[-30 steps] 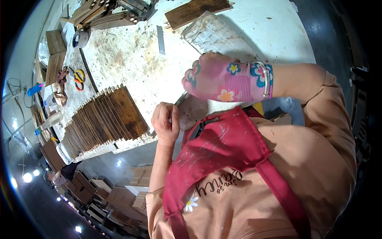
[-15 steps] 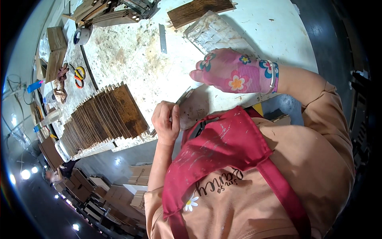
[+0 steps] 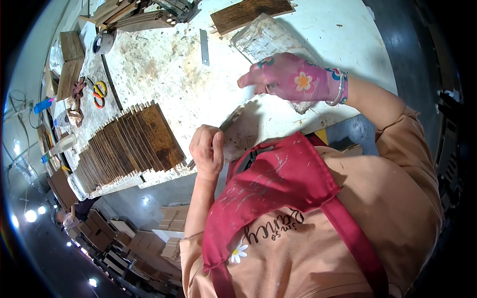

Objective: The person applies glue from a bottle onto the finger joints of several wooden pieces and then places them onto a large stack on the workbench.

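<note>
My bare left hand [image 3: 207, 151] is closed around the near end of a narrow dark wooden piece [image 3: 232, 117], which shows almost edge-on above the table's front edge. My right hand [image 3: 290, 78], in a pink floral glove, hovers beyond the far end of that piece, its fingers bent together. Something pale shows under its fingertips, too blurred against the white table to name. Behind the glove lies a clear plastic-wrapped block [image 3: 268, 37], partly hidden by it.
A row of dark wooden boards [image 3: 134, 141] with pale pegs leans at the left. Beyond are scissors [image 3: 100, 93], a tape roll [image 3: 103, 43], a metal blade strip [image 3: 204, 47], a brown board [image 3: 251, 14] and stacked boards [image 3: 141, 22]. Cardboard boxes [image 3: 148, 244] stand below the table.
My right hand has moved slightly up and away from the wooden piece, and the glove has turned. My left hand holds nearly the same place.
</note>
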Tool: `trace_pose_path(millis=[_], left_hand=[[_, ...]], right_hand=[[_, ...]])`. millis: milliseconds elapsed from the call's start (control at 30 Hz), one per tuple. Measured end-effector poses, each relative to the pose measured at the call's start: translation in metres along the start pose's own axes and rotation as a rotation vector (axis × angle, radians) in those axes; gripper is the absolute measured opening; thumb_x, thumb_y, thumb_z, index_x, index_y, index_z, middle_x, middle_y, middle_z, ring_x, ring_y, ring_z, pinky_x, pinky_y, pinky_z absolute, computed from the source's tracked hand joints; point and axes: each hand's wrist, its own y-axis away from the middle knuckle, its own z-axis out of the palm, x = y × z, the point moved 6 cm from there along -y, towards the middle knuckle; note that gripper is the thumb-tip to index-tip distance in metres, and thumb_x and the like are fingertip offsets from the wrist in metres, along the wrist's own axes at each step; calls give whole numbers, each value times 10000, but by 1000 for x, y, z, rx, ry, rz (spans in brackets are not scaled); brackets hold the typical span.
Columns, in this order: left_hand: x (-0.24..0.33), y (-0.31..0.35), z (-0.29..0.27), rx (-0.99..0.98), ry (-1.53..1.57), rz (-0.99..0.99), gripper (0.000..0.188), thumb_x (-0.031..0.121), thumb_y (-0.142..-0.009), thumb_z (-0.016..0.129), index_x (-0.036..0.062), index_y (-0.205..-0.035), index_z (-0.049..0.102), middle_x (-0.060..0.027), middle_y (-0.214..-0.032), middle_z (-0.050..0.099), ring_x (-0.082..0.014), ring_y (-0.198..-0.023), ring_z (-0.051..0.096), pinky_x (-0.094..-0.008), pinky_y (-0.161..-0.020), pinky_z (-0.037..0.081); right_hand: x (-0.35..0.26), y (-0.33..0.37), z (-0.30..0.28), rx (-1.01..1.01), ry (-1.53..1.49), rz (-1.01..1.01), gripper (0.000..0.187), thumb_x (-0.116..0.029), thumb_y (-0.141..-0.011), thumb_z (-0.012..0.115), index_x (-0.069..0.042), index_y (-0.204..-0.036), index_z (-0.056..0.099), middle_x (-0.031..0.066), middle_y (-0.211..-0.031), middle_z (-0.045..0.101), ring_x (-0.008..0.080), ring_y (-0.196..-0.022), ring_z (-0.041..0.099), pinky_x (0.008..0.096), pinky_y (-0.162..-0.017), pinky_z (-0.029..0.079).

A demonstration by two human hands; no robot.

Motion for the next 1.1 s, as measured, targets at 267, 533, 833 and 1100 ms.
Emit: trace_pose_path(millis=[267, 533, 833, 1100], left_hand=[[15, 1, 4, 12, -242, 164, 202, 90, -715, 732, 55, -905, 670, -98, -891, 584, -266, -823, 558, -363, -731, 453], [17, 0, 10, -23, -335, 171, 306, 72, -715, 740, 79, -1017, 688, -85, -936, 582, -247, -810, 541, -357, -732, 453], [15, 4, 16, -61, -447, 219, 425, 74, -706, 752, 117, -1121, 672, -78, -997, 544, -262, -895, 544, -369, -767, 484], [13, 7, 21, -73, -539, 229, 459, 82, -732, 740, 171, -1177, 667, -97, -1043, 505, -264, -910, 539, -354, -764, 498]], right_hand=[[25, 12, -2, 331, -887, 86, 364, -227, -924, 628, -36, -1230, 579, 10, -1027, 628, 46, -921, 536, 222, -790, 460], [28, 14, 1, 349, -916, 103, 349, -214, -909, 644, -43, -1209, 594, -2, -1036, 612, 45, -921, 519, 216, -784, 443], [28, 16, -2, 374, -909, 126, 347, -212, -900, 657, -58, -1206, 602, -6, -1038, 618, 55, -920, 528, 223, -779, 449], [40, 17, -8, 510, -851, 81, 379, -141, -863, 669, -35, -1214, 576, 20, -1076, 616, 61, -952, 547, 227, -799, 473]])
